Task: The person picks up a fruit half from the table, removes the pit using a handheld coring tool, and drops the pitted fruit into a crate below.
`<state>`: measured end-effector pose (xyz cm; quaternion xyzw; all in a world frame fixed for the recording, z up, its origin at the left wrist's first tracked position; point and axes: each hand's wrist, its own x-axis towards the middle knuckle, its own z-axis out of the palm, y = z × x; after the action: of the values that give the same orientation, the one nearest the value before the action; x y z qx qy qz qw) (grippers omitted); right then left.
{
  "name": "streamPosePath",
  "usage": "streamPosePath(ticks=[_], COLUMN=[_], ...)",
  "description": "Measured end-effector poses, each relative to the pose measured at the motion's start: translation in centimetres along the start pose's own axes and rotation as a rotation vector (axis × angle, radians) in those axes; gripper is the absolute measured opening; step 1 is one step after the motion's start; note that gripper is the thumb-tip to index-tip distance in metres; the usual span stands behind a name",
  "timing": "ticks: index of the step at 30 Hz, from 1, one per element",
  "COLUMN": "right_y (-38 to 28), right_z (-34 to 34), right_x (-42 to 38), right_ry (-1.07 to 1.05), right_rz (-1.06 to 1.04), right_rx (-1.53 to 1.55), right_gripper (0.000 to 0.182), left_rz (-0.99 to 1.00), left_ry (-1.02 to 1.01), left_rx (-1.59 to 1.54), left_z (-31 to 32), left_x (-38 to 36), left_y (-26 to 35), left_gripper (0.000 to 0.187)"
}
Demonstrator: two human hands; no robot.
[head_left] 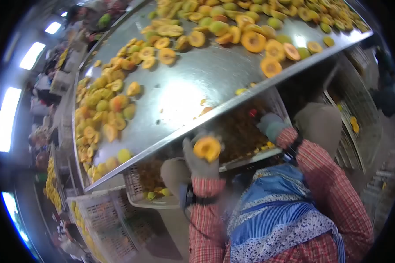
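My left hand [200,164], in a pale glove, grips a halved yellow peach [207,148] below the table's front edge. Its cut face, with a hollow in the middle, is turned up. Off to the right my right hand [272,125], in a grey-green glove, is closed above a crate [280,103]. A small red thing [253,112] shows at its fingertips; I cannot tell what it is. Brown, rough-looking pieces [237,133] lie in the crate below both hands. Many peach halves [253,41] are spread over the metal table [180,87] ahead.
The table's raised metal edge [232,109] runs slantwise just beyond my hands. Plastic crates [105,219] stand at the lower left, and another crate [364,127] is at the right. My knees flank the middle crate. Other people and fruit-laden tables are at the far left.
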<state>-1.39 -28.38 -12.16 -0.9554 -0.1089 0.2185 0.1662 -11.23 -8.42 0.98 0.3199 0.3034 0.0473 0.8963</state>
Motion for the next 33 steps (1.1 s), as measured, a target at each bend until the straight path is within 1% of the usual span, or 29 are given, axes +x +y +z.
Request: streamPosePath(ticks=[1, 2, 3, 5, 6, 7, 8, 9, 11, 13, 15, 17, 18, 19, 20, 21, 23, 25, 26, 27, 28, 29, 31, 32, 33], right_y=[-1.4, -2.3, -2.1, -1.7, -3.1, -4.4, -3.5, -3.6, -4.4, -5.5, -6.1, -5.0, -4.5, -3.4, -1.9, -1.3, -0.4, -3.3, -3.3, -2.7, -2.4, -2.4, -2.0, -1.8, -1.9], right_z=[-2.0, -2.9, -2.0, 0.2, -1.7, -3.6, -3.7, -3.6, -4.1, -5.8, -6.1, -5.1, -4.7, -3.7, -2.2, -1.4, -0.1, -3.5, -2.9, -1.5, -0.6, -0.2, -0.3, -0.3, -0.4], right_x=[-1.7, -3.0, -2.8, -1.9, -3.6, -5.7, -6.1, -6.5, -6.9, -7.4, -6.7, -5.9, -5.7, -5.4, -4.9, -4.6, -4.4, -5.3, -4.8, -4.4, -4.2, -4.3, -4.4, -4.6, -4.8], right_ry=[-0.079, -0.160, -0.147, -0.285, -0.308, -0.336, -0.267, -0.355, -0.478, -0.506, -0.517, -0.451, -0.458, -0.456, -0.376, -0.292, -0.162, -0.321, -0.314, -0.267, -0.222, -0.223, -0.178, -0.174, -0.150], right_rz=[0.003, 0.017, -0.012, -0.180, -0.152, -0.121, -0.751, -0.640, -0.331, -0.307, -0.282, -0.322, -0.381, -0.374, -0.530, -0.692, -0.783, -0.529, -0.546, -0.672, -0.796, -0.803, -0.867, -0.849, -0.814], right_rx=[0.031, 0.065, 0.066, -0.015, 0.018, 0.052, -0.292, -0.208, -0.090, -0.130, -0.161, -0.205, -0.174, -0.168, -0.206, -0.244, -0.195, -0.043, -0.044, -0.151, -0.260, -0.259, -0.242, -0.246, -0.225], right_gripper=[0.033, 0.033, 0.033, 0.037, 0.039, 0.041, 0.040, 0.035, 0.030, 0.030, 0.030, 0.029, 0.025, 0.025, 0.024, 0.023, 0.022, 0.022, 0.022, 0.021, 0.021, 0.021, 0.021, 0.021, 0.021], left_rz=[0.084, 0.114, 0.488, 1.204, 1.224, 1.050, 0.869, 0.884, 1.391, 1.322, 1.278, 1.152, 1.152, 1.146, 1.140, 1.147, 0.974, 0.923, 0.818, 0.709, 0.612, 0.514, 0.780, 0.717, 0.599], left_ry=[-0.032, -0.032, 0.147, 0.551, 0.563, 0.620, 0.670, 0.672, 0.866, 0.568, 0.344, 0.316, 0.308, 0.288, 0.271, 0.275, 0.245, 0.245, 0.080, -0.085, -0.097, -0.109, -0.185, -0.262, -0.258], left_rx=[0.006, 0.011, 0.366, 1.071, 1.065, 1.160, 1.244, 1.237, 1.572, 1.369, 1.284, 1.404, 1.406, 1.550, 1.693, 1.696, 1.904, 1.781, 1.723, 1.655, 1.526, 1.395, 1.688, 1.428, 1.335], left_z=[-1.1, -2.9, -5.0, -10.3, -15.0, -20.7, -21.3, -21.8, -16.0, -14.8, -11.4, -12.2, -10.9, -9.8, -9.0, -9.2, -9.4, -7.6, -7.9, -8.5, -5.7, -2.9, -1.9, -1.0, 0.5], left_x=[-2.8, -4.1, -4.9, -5.8, -5.2, -3.9, -3.7, -3.3, -3.3, 1.0, 5.9, 13.5, 15.4, 17.2, 18.6, 20.3, 22.9, 22.2, 23.2, 24.5, 21.9, 19.2, 19.6, 19.1, 17.5], left_y=[2.0, 3.2, 4.1, 5.7, 7.5, 9.7, 11.3, 12.0, 14.0, 17.6, 21.0, 24.9, 25.6, 26.1, 26.5, 26.8, 26.5, 24.8, 24.3, 23.5, 21.2, 18.8, 16.6, 15.8, 15.3], left_gripper=[0.043, 0.043, 0.037, 0.031, 0.031, 0.033, 0.037, 0.037, 0.046, 0.046, 0.048, 0.054, 0.054, 0.057, 0.060, 0.060, 0.064, 0.062, 0.062, 0.062, 0.061, 0.061, 0.062, 0.062, 0.052])
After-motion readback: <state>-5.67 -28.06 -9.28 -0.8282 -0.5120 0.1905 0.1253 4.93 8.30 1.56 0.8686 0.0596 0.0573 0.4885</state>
